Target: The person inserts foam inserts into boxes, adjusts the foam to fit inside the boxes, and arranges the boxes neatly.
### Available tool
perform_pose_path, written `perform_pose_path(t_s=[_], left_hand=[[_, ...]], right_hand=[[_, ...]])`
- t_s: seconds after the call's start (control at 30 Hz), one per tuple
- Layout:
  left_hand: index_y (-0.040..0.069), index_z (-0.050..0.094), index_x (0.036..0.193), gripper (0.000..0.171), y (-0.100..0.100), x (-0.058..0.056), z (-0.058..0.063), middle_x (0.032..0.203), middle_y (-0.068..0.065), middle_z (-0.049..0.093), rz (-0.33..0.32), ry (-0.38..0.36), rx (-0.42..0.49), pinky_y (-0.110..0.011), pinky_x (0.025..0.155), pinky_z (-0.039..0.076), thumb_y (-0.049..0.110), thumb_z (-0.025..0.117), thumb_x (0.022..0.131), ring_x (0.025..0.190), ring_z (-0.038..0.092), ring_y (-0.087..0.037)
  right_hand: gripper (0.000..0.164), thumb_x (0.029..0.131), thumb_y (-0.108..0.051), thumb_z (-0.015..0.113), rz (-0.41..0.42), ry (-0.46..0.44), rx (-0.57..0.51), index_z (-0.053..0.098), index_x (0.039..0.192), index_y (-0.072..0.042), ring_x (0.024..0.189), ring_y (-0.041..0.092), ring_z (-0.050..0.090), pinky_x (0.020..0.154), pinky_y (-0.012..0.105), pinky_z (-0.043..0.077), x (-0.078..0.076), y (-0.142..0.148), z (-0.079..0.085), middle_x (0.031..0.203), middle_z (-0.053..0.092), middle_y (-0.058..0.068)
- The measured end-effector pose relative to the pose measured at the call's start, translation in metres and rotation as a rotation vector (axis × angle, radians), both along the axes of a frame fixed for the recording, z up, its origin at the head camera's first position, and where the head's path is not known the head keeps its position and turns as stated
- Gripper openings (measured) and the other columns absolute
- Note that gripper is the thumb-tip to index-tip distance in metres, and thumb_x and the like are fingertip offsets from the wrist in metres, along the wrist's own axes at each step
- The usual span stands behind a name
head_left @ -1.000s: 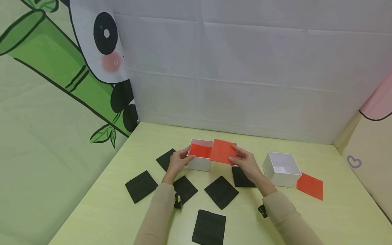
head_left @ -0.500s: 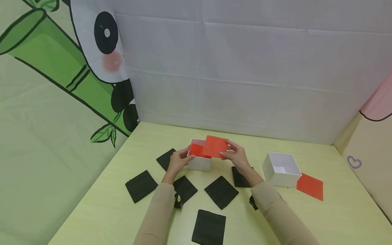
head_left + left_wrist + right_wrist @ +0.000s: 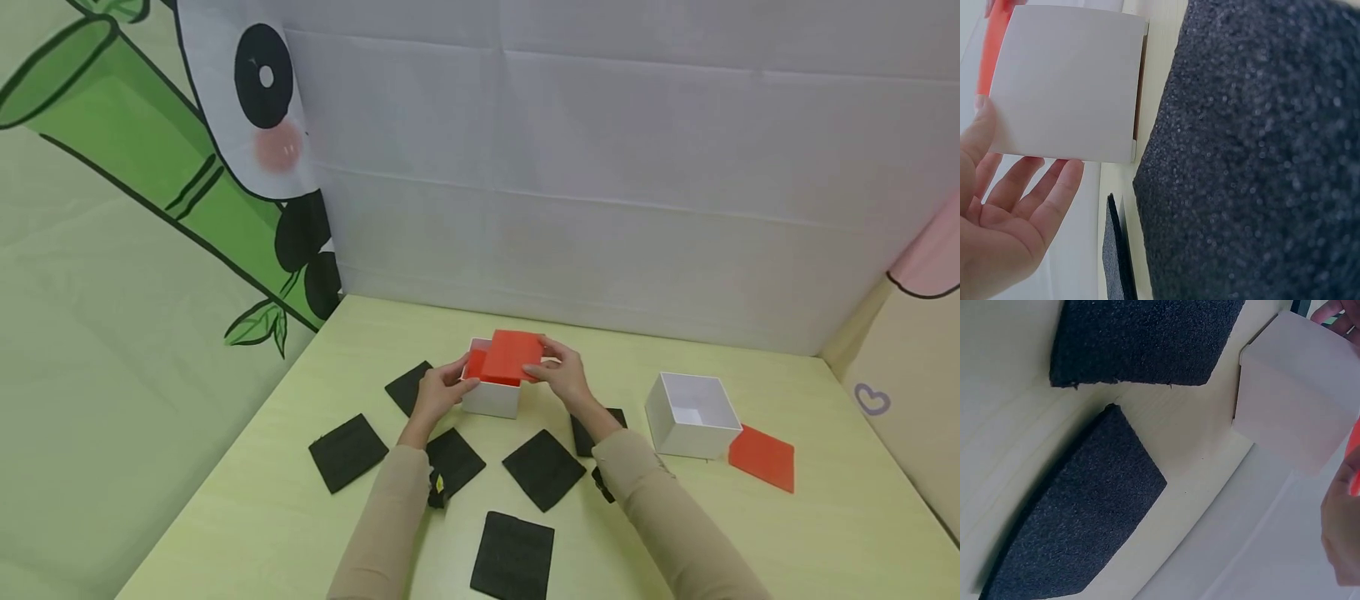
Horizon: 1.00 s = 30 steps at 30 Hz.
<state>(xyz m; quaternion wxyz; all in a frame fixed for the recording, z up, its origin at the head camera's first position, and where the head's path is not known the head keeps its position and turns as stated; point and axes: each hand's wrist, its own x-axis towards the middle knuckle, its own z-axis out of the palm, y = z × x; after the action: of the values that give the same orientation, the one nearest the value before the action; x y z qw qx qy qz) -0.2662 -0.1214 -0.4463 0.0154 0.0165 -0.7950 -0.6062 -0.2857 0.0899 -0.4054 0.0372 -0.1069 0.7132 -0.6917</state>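
Observation:
A small open-topped white box (image 3: 489, 402) stands toward the back of the table. My left hand (image 3: 437, 393) holds it at its left near corner, thumb by the rim; the left wrist view shows the fingers (image 3: 1060, 187) along the box's side. My right hand (image 3: 564, 379) pinches the right edge of a thin red square sheet (image 3: 510, 357), which lies tilted over the box's opening. Inside the box more red (image 3: 474, 367) shows, partly hidden by the held sheet. In the right wrist view, the right hand (image 3: 1341, 528) is cut off by the frame's edge.
Several black foam squares lie around the hands, including one at the left (image 3: 348, 452), one in the middle (image 3: 543, 469) and one at the front (image 3: 513, 557). A larger open white box (image 3: 692, 437) stands right, beside another red square (image 3: 763, 458). A white cloth (image 3: 600, 208) hangs behind.
The right hand has moved left, carrying the red sheet from beside the box to over its opening. The left hand has stayed on the box.

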Motion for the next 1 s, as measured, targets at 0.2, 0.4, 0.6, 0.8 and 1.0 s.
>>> perform_pose_path(t_s=[0.2,0.4,0.6,0.8,1.0], left_hand=[[0.019,0.051,0.128,0.053,0.001,0.0,0.0,0.122,-0.009,0.054,0.007,0.011,-0.004,-0.032,0.068,0.051,0.025,0.069,0.078,0.102,0.057,-0.023],[0.019,0.051,0.128,0.053,0.0,-0.001,-0.001,0.121,-0.009,0.054,0.004,0.015,-0.011,-0.032,0.067,0.051,0.025,0.069,0.078,0.102,0.057,-0.022],[0.019,0.051,0.128,0.053,-0.001,-0.002,-0.002,0.122,-0.008,0.054,-0.001,0.02,-0.003,-0.033,0.069,0.051,0.025,0.069,0.078,0.104,0.056,-0.022],[0.02,0.051,0.128,0.054,0.0,-0.002,-0.002,0.122,-0.007,0.054,-0.001,0.019,0.005,-0.033,0.069,0.051,0.024,0.07,0.078,0.104,0.056,-0.021],[0.021,0.051,0.128,0.054,0.0,-0.001,-0.001,0.122,-0.007,0.054,0.004,0.0,0.001,-0.033,0.071,0.05,0.024,0.07,0.078,0.104,0.056,-0.021]], right_hand=[[0.062,0.076,0.01,0.063,-0.015,0.019,0.04,0.037,0.133,0.006,0.065,0.006,0.059,0.067,0.031,0.051,-0.003,-0.007,-0.004,0.107,0.049,0.027],[0.061,0.074,0.007,0.066,-0.068,0.062,0.142,0.042,0.13,0.005,0.078,0.021,0.061,0.065,0.026,0.05,-0.008,-0.013,-0.009,0.104,0.056,0.024],[0.056,0.076,0.001,0.068,-0.081,0.122,0.3,0.046,0.128,0.003,0.089,0.028,0.056,0.065,0.024,0.047,-0.007,-0.016,-0.008,0.107,0.058,0.019],[0.052,0.079,-0.001,0.066,-0.056,0.166,0.425,0.047,0.128,0.003,0.092,0.029,0.051,0.067,0.029,0.047,-0.007,-0.019,-0.006,0.105,0.057,0.017],[0.046,0.081,-0.005,0.065,-0.026,0.19,0.559,0.051,0.123,0.005,0.095,0.031,0.048,0.074,0.036,0.045,-0.01,-0.022,-0.007,0.109,0.05,0.019]])
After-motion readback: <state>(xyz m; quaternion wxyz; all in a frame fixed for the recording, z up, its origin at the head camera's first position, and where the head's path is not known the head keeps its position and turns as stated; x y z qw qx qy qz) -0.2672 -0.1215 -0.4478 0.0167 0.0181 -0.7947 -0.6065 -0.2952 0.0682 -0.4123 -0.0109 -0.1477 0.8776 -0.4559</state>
